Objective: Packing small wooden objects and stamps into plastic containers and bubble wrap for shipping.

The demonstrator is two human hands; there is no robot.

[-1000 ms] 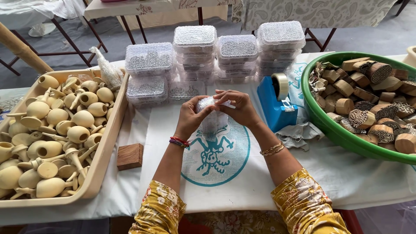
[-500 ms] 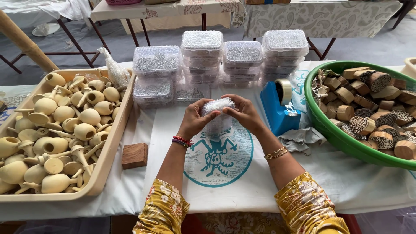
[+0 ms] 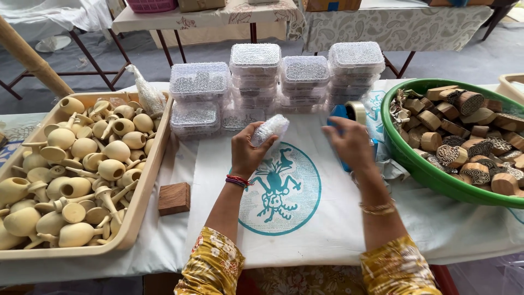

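head view: two hands work above a white cloth (image 3: 305, 218) printed with one teal round emblem, spread on the worktop (image 3: 164, 246). the left hand (image 3: 246, 153) is closed around one small bubble-wrapped packet (image 3: 269, 129), held just above the emblem's upper edge. the right hand (image 3: 352, 143) is open, fingers loosely spread, holding nothing; it hovers to the right of the emblem, over one blue tape dispenser (image 3: 343, 117) that it mostly hides.

beyond the emblem stand clear lidded plastic boxes (image 3: 255, 60) in stacks; four stacks are plain to see, but how many boxes are in each is hard to tell through the clear walls. left of the emblem lies one small wooden block (image 3: 174, 198), and further left one beige tray (image 3: 143, 191) heaped with pale wooden mallet-shaped pieces (image 3: 112, 168), too many and too tangled to count; the tray is cut off at the left edge. one clear twisted bag (image 3: 147, 94) leans at the tray's far corner. right of the emblem, one green basin (image 3: 406, 158) holds carved wooden stamp blocks (image 3: 453, 155), cut off at the right edge.
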